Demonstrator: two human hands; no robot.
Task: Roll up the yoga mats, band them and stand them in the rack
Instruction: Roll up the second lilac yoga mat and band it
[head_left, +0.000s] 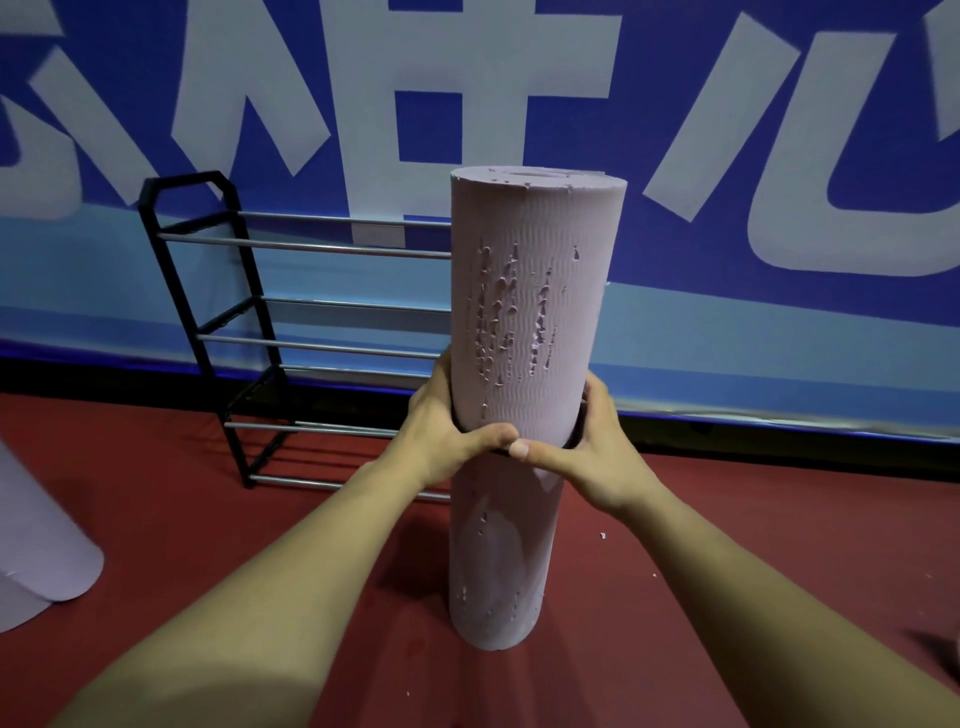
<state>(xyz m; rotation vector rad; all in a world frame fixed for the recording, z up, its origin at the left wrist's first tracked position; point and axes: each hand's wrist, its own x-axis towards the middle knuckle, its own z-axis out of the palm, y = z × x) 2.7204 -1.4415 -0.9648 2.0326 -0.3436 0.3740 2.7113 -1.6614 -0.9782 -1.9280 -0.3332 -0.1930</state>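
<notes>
Item: rolled mat (535, 312), lilac, upright on the red floor (208, 493) near its wall edge. The left hand (447, 436) and right hand (597, 457) curl round its middle, seemingly gripping a black band (577, 435). A rack (218, 322) stands behind, leftward.

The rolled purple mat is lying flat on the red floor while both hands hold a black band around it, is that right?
Not quite. The head view shows the rolled purple mat standing upright on its end on the red floor, not lying flat. The rest holds: the left hand and the right hand both hold the black band around it.
</notes>
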